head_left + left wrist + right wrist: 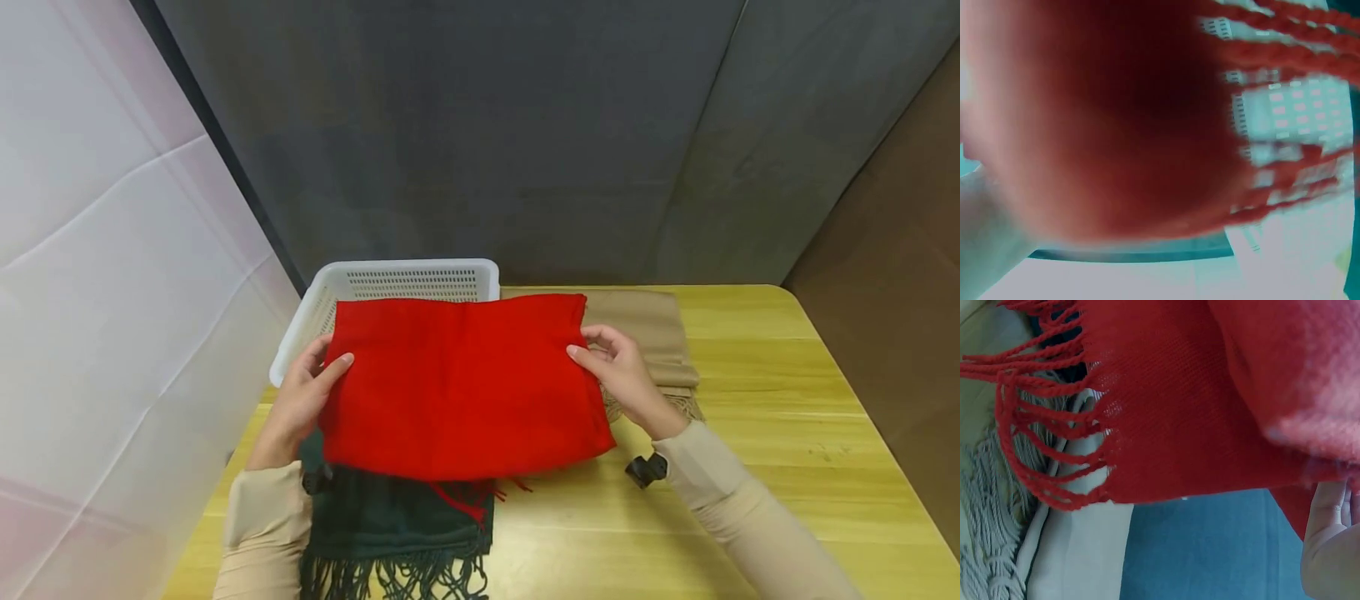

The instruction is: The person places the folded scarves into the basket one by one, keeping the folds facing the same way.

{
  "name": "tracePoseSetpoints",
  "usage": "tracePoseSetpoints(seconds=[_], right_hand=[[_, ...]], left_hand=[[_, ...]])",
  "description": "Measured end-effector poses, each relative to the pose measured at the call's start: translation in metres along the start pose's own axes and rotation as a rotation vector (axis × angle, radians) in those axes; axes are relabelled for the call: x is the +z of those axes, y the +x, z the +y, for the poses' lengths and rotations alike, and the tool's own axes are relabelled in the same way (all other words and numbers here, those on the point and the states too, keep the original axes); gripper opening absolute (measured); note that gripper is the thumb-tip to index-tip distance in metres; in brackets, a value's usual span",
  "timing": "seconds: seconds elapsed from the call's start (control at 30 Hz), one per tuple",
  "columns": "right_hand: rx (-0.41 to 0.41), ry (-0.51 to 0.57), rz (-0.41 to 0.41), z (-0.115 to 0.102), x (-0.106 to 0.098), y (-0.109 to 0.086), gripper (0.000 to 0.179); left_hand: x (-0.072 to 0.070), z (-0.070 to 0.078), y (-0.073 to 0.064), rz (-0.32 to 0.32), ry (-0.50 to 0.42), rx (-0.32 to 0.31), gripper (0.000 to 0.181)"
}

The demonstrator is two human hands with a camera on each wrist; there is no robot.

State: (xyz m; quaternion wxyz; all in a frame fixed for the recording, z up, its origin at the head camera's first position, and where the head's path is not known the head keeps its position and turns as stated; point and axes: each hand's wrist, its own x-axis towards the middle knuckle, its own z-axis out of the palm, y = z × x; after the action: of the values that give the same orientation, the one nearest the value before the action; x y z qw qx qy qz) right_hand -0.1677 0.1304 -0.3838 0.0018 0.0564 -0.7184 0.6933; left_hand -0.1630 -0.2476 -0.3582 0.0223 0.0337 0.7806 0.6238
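A folded red scarf (465,387) is held up between both hands, spread flat and wide in the head view. My left hand (300,400) pinches its left edge, thumb on the near face and fingers behind. On the right edge my right hand (618,375) pinches it the same way. Red fringe (1054,437) hangs from the scarf's underside in the right wrist view. In the left wrist view the red cloth (1110,137) fills most of the picture, blurred. A dark green fringed scarf (397,517) lies folded on the table below, partly covered by the red one.
Behind the red scarf stands a white plastic basket (408,267) with slotted walls. A folded beige scarf (645,333) with fringe lies on the wooden table (765,400) at the right. A white sheet hangs at the left, a dark grey panel (480,150) at the back.
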Motion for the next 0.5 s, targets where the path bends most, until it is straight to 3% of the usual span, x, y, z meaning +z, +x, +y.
tracePoseSetpoints(seconds=[0.13,0.23,0.5], right_hand=[[-0.004,0.032,-0.003,0.003,0.007,0.008,0.029],[0.003,0.043,-0.011,0.006,0.013,0.015,0.029],[0.010,0.020,-0.004,0.010,0.025,0.034,0.029]], left_hand=[[-0.006,-0.002,0.010,0.023,0.140,0.034,0.040],[-0.011,-0.003,0.018,0.026,0.195,0.054,0.039],[-0.024,-0.003,0.037,0.057,0.220,0.058,0.039]])
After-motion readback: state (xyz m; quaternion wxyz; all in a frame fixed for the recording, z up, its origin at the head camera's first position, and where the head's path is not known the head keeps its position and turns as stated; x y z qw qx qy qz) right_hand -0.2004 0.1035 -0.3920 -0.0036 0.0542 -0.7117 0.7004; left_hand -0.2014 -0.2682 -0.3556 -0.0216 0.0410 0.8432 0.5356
